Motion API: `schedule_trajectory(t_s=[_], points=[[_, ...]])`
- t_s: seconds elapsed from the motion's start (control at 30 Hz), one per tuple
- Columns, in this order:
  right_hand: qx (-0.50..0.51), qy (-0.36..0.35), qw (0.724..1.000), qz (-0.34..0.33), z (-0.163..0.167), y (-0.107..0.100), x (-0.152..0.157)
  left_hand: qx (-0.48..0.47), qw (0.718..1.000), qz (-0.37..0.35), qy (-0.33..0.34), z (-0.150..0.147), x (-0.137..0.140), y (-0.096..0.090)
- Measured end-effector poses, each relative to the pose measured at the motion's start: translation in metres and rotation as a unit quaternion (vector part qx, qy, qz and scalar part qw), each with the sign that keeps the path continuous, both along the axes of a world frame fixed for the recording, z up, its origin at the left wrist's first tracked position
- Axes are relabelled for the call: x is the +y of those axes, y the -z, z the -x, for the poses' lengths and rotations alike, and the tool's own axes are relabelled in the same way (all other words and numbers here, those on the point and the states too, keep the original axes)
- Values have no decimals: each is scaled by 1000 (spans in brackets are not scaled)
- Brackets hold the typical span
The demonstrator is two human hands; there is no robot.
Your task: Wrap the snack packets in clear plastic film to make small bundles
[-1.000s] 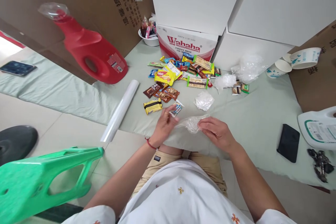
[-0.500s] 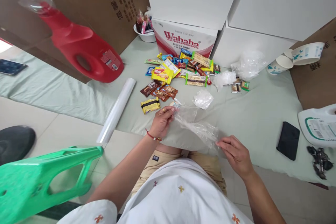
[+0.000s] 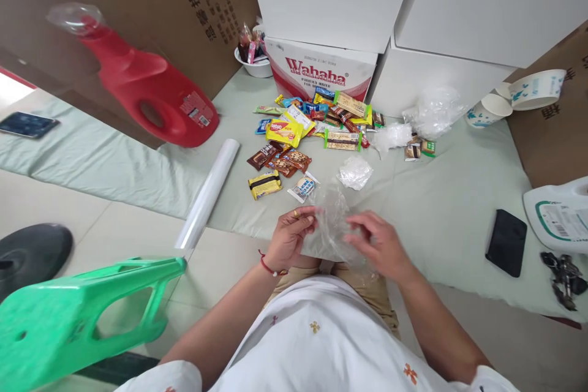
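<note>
A clear plastic bag (image 3: 337, 220) hangs crumpled in front of my body, its edge pinched in my left hand (image 3: 294, 236). My right hand (image 3: 379, 244) is beside the bag with thumb and fingers apart, slightly blurred, and holds nothing I can see. Just beyond my left hand lies a small white and blue snack packet (image 3: 303, 187). A yellow snack packet (image 3: 265, 185) is to its left. Farther back is a heap of wrapped snacks, with a yellow wafer packet (image 3: 283, 132) and a green-ended bar (image 3: 342, 139) at its front. A folded clear bag (image 3: 355, 172) rests near the heap.
A plastic roll (image 3: 209, 193) and a red jug (image 3: 156, 95) stand left, above a green stool (image 3: 92, 312). Behind are a Wahaha carton (image 3: 321, 70) and white boxes. On the right are crumpled bags (image 3: 432, 113), paper bowls (image 3: 537, 90), a black phone (image 3: 506, 243), keys and a white jug.
My right hand has moved left and let go of the bag's end, which now hangs loose. The left hand has lowered slightly, uncovering the white and blue packet.
</note>
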State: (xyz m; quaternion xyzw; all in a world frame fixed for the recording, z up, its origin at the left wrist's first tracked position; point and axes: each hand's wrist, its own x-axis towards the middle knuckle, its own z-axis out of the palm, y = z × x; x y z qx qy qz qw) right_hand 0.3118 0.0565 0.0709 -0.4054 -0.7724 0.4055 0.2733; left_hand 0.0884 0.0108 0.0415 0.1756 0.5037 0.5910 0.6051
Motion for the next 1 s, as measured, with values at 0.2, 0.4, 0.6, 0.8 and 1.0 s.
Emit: schedule_trajectory(t_s=[0.2,0.4,0.6,0.8,1.0], points=[[34,38,998,34,55,49,-1,19,999,23,-29,0,-1,3],[48,63,996,50,43,42,-2,127,991,39,-8,-7,1,13],[137,141,964,176,19,29,2,169,984,28,50,-11,8,20],[237,219,880,349,-58,17,26,-51,991,71,100,30,4,19],[160,236,880,379,-88,23,39,195,976,80,63,46,16,9]])
